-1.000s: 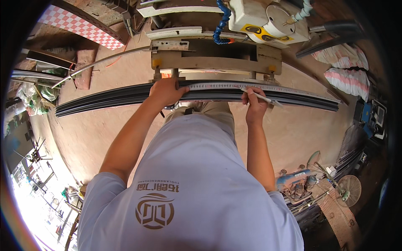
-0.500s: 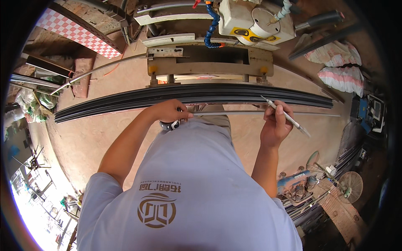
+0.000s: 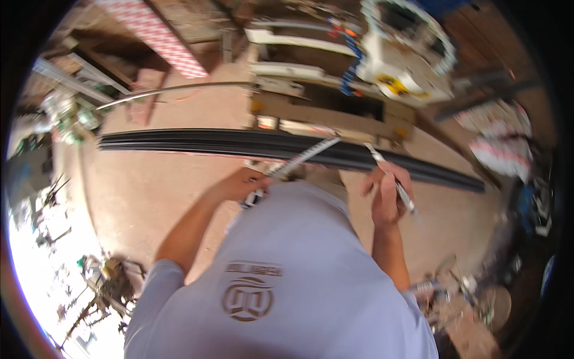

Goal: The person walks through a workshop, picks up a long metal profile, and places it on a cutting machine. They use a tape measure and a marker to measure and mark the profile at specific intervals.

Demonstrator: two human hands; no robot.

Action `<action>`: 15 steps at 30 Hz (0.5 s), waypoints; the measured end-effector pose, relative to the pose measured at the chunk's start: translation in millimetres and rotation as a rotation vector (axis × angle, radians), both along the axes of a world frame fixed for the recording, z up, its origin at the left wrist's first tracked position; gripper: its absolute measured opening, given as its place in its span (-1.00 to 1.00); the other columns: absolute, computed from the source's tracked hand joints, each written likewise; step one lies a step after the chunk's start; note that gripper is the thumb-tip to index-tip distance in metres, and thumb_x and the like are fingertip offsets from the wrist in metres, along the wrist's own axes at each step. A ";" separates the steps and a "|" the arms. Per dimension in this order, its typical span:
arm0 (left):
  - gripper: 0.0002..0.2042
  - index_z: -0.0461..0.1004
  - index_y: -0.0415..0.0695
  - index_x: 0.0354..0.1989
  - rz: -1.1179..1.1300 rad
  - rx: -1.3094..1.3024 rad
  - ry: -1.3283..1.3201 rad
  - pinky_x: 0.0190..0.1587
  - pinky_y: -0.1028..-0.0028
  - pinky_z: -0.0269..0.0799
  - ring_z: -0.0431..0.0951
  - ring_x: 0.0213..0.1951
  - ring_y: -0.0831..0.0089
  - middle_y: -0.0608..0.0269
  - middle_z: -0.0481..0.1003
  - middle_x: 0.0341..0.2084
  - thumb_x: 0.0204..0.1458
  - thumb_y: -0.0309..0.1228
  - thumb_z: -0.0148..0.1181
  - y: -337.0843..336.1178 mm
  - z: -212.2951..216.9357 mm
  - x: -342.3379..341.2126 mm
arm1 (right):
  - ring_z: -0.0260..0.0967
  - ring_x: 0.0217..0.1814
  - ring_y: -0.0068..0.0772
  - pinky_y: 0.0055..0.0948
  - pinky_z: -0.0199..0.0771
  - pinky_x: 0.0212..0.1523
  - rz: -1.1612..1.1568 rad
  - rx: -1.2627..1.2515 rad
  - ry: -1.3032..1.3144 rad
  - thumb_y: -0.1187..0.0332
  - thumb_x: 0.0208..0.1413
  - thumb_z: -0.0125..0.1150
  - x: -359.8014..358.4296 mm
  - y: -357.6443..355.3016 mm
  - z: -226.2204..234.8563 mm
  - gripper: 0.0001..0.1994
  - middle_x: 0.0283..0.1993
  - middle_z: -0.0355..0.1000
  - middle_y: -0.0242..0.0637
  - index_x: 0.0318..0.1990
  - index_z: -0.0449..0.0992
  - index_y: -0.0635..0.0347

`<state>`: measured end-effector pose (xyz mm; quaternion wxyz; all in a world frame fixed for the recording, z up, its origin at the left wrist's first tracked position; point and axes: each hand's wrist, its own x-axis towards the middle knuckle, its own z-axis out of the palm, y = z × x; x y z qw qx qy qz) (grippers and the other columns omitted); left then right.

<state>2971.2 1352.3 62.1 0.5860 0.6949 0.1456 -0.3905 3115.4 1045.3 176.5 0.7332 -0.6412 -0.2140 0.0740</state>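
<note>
In front of my body, my left hand [image 3: 240,184] is closed around a black and white tape measure [image 3: 253,198]. A stretch of pale tape blade [image 3: 305,157] sticks out of it, slanting up to the right over long black profile bars [image 3: 203,141]. To the right, my right hand [image 3: 390,190] grips a slim white pen-like marking tool [image 3: 375,153] with a thin pointed tip. That tip reaches over the bars, though blur hides whether it touches them. The bars lie side by side across the view, beyond both hands.
Behind the bars stands a machine bed [image 3: 326,113] with a white machine head [image 3: 406,66] and a blue jointed hose [image 3: 351,66]. A thin rod [image 3: 179,88] juts left from it. White sacks [image 3: 502,143] lie at the right, and a red-and-white checked bar [image 3: 158,39] leans at far left.
The tape blade, which stretched far right past my right hand, is now much shorter and angled upward over the bars. The whole view has shifted and tilted. Both hands keep their tools.
</note>
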 end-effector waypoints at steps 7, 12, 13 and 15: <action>-0.61 0.55 -0.28 -0.15 0.793 -0.312 -0.550 0.06 0.43 0.40 0.52 -0.11 0.46 0.22 0.59 -0.18 0.38 -0.19 -0.10 -33.0 18.7 31.6 | 0.41 0.01 -0.49 -0.52 0.42 -0.12 0.451 -0.267 0.233 0.33 0.32 0.13 -8.6 115.0 -41.5 -0.74 0.09 0.40 -0.15 -0.02 0.21 0.24; -0.54 0.49 -0.28 0.00 1.133 -0.603 -0.577 -0.13 0.51 0.46 0.50 -0.19 0.59 0.29 0.55 -0.22 0.38 -0.09 -0.13 -71.0 30.5 76.6 | 0.34 -0.24 -0.64 -0.62 0.38 -0.26 0.426 -0.399 0.423 0.16 0.25 0.25 -0.3 132.1 -58.9 -0.60 -0.19 0.33 -0.42 0.01 0.24 0.19; -0.53 0.51 -0.28 -0.02 1.149 -0.568 -0.607 -0.09 0.50 0.44 0.50 -0.16 0.58 0.27 0.55 -0.21 0.38 -0.08 -0.14 -69.7 35.3 76.8 | 0.32 -0.27 -0.70 -0.65 0.35 -0.34 0.423 -0.402 0.476 0.14 0.25 0.23 2.6 130.7 -58.3 -0.64 -0.23 0.33 -0.42 -0.03 0.26 0.16; -0.53 0.55 -0.24 -0.06 1.222 -0.498 -0.688 -0.04 0.48 0.40 0.49 -0.17 0.56 0.28 0.56 -0.26 0.36 -0.05 -0.12 -58.4 42.9 75.7 | 0.35 -0.29 -0.53 -0.49 0.37 -0.31 0.427 -0.510 0.238 0.16 0.21 0.26 9.8 118.3 -55.9 -0.65 -0.27 0.35 -0.33 -0.10 0.28 0.18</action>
